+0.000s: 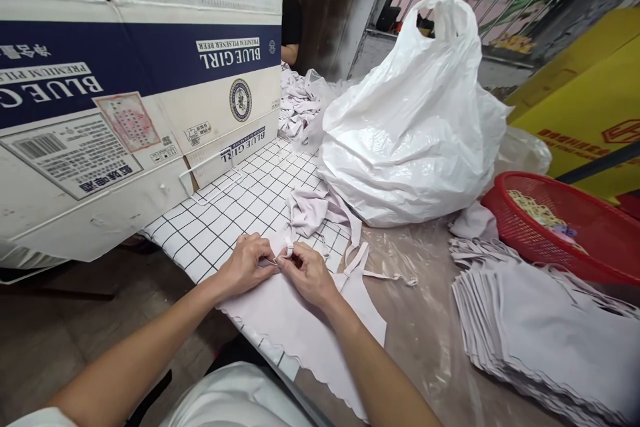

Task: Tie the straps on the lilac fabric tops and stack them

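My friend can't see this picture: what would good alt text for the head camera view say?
A person's left hand and right hand pinch at a thin strap on pale cloth, partly over a checked cover. A large beer box stands at left; a white plastic bag, red basket and stack of cloth pieces are to the right.

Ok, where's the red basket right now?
In the head view, the red basket is at the right edge, beyond the stacked fabric and right of the white plastic bag.
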`<act>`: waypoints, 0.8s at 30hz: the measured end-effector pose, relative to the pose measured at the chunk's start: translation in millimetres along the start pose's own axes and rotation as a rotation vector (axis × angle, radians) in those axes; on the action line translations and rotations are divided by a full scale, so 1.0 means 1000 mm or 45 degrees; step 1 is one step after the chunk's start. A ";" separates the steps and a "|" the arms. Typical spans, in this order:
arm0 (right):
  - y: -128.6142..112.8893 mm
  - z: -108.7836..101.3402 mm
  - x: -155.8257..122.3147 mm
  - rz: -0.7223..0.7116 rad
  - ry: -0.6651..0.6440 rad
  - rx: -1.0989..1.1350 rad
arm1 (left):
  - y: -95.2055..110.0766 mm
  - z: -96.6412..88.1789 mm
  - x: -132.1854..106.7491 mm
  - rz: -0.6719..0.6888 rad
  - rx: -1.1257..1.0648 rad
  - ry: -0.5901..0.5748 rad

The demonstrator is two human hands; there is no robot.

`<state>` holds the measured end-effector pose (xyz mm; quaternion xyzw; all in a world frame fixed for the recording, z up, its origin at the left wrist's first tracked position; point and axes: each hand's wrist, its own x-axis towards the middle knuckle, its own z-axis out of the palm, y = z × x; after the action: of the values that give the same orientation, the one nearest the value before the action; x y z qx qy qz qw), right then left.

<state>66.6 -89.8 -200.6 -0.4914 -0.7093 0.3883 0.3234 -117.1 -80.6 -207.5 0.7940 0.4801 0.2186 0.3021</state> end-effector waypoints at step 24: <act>-0.004 -0.022 0.006 -0.089 -0.288 -0.176 | 0.007 -0.002 0.000 -0.025 0.022 -0.043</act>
<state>81.3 -79.9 -186.1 -0.4407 -0.7830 0.3798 0.2201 -114.0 -82.9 -201.2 0.7954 0.4846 0.1980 0.3056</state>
